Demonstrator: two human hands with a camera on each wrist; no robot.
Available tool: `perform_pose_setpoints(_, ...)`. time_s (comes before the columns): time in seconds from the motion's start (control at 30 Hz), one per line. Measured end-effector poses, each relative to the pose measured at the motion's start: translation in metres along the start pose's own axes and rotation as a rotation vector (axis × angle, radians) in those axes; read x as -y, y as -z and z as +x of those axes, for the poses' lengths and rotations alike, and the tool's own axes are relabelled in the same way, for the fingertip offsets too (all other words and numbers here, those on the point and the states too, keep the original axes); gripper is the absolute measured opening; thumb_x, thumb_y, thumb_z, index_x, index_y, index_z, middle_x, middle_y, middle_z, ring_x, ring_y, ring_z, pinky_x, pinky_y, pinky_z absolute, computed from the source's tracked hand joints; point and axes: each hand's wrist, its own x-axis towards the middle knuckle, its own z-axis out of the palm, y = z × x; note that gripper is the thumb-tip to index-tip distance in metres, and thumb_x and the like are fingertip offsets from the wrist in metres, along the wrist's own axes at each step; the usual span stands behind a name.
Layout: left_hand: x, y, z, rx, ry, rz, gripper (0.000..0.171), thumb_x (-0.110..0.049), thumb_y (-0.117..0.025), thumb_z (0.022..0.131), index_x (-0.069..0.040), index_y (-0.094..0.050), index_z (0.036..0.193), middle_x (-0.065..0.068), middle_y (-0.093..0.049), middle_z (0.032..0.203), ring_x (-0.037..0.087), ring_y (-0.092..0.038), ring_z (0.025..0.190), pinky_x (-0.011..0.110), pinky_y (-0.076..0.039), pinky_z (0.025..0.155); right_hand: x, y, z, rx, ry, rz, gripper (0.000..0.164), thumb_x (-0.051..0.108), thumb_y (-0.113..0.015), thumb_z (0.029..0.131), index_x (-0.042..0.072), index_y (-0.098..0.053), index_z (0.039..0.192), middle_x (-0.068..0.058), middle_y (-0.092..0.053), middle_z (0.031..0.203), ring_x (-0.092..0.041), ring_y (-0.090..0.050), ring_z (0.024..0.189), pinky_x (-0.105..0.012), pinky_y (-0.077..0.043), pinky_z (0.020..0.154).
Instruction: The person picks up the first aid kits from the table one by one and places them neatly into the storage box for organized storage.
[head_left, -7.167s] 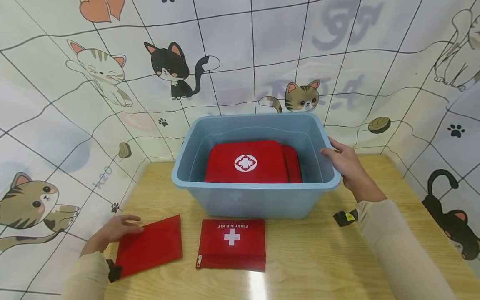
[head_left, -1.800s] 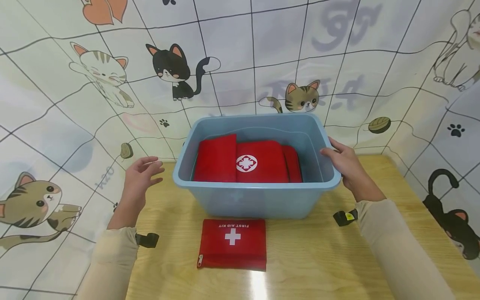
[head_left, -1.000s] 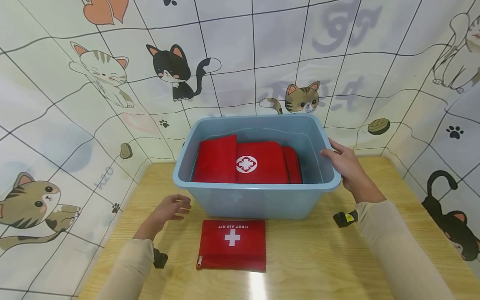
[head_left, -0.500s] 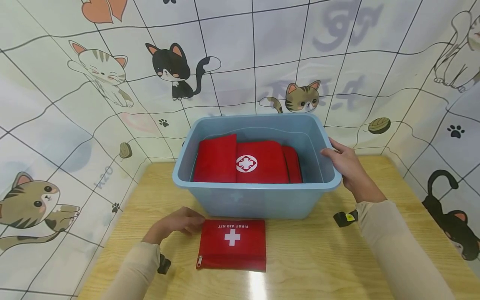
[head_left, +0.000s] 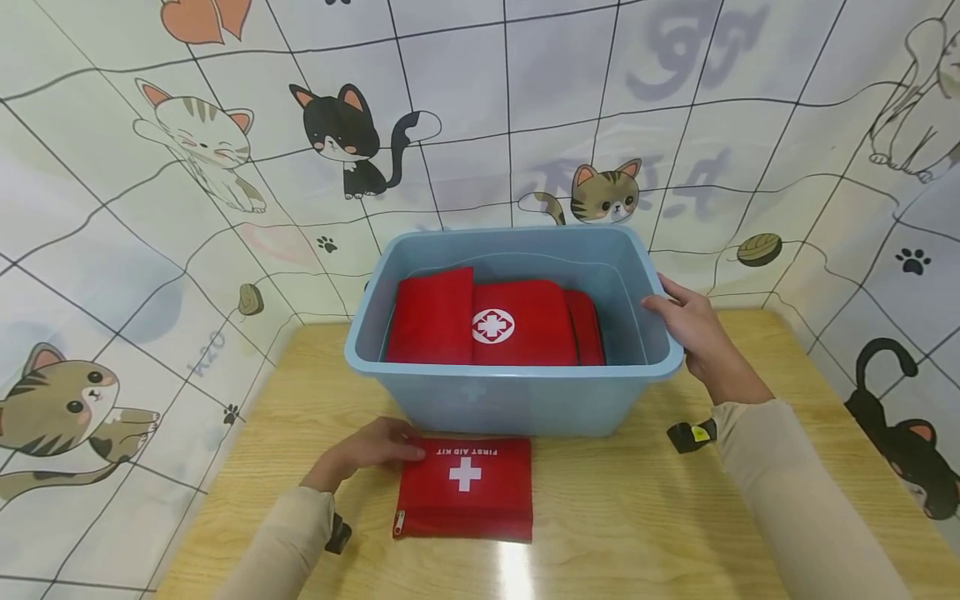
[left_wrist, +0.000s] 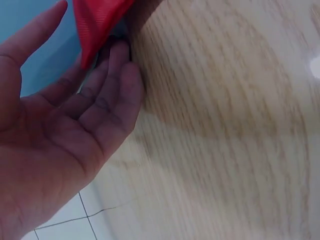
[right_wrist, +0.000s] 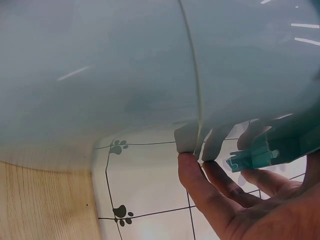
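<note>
A red zippered first aid pouch (head_left: pixel 468 492) with a white cross lies flat on the table in front of a blue plastic bin (head_left: pixel 510 400). My left hand (head_left: pixel 378 446) is at the pouch's far left corner. In the left wrist view, its fingers (left_wrist: pixel 107 100) reach beneath the red corner (left_wrist: pixel 97 30) while the thumb stands apart from it. My right hand (head_left: pixel 686 321) grips the bin's right rim, thumb over the edge and fingers (right_wrist: pixel 202 190) at the outer wall. Inside the bin are a red case (head_left: pixel 525 304) with a round white emblem and a plain red pouch (head_left: pixel 431 321) overlapping its left side.
The wooden table (head_left: pixel 615 517) backs onto walls covered in cat-printed sheeting (head_left: pixel 465 108). The bin stands near the back wall. Its lower right part and the table edge show in the right wrist view.
The plain red pouch went from the table at left into the bin. My left hand then came down and moved right to the first aid pouch. My right hand stayed on the rim.
</note>
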Motion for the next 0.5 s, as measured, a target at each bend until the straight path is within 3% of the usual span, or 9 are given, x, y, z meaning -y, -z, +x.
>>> perform_pose_setpoints(0.2, -0.005, -0.002, -0.001, 0.022, 0.014, 0.009, 0.053, -0.030, -0.082, 0.081, -0.002, -0.059, 0.120, 0.005, -0.067, 0.106, 0.021, -0.065, 0.092, 0.043, -0.058, 0.083, 0.000, 0.000, 0.000, 0.001, -0.004, 0.006, 0.069, 0.032, -0.048, 0.102, 0.022, -0.013, 0.160, -0.023, -0.020, 0.161, -0.049, -0.030, 0.139, -0.067, -0.032, 0.107)
perform_pose_setpoints(0.5, -0.016, 0.003, -0.013, 0.194, -0.024, -0.103, 0.050, -0.022, -0.075, 0.088, 0.000, -0.053, 0.127, 0.008, -0.066, 0.111, 0.024, -0.065, 0.097, 0.042, -0.059, 0.081, 0.001, 0.000, 0.000, 0.000, 0.006, 0.007, 0.068, 0.030, -0.048, 0.102, 0.021, -0.014, 0.160, -0.023, -0.020, 0.161, -0.049, -0.030, 0.139, -0.066, -0.032, 0.107)
